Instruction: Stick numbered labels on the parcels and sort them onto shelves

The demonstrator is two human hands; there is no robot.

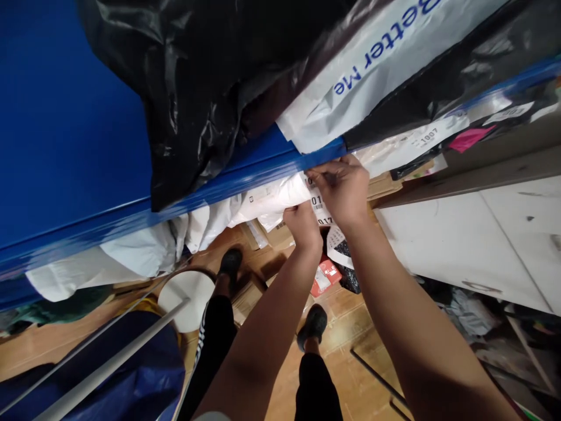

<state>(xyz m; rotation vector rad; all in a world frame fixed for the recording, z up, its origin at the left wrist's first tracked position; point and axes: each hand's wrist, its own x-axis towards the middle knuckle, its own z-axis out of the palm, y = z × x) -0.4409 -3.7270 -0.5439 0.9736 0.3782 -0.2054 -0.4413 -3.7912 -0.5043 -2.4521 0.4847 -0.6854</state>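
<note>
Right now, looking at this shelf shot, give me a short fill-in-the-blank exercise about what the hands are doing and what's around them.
1. Both hands, the left hand and the right hand, grip a white parcel just under the ____ shelf beam.
2. The white bag above the beam carries ____ lettering.
3. The shoes on the wooden floor are ____.

Missing words: blue; blue; black

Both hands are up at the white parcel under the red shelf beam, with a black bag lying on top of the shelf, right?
Not quite: the shelf beam is blue, not red, as the head view shows. The rest holds: the left hand and right hand are at the white parcel beneath it, and a black bag lies on top.
</note>
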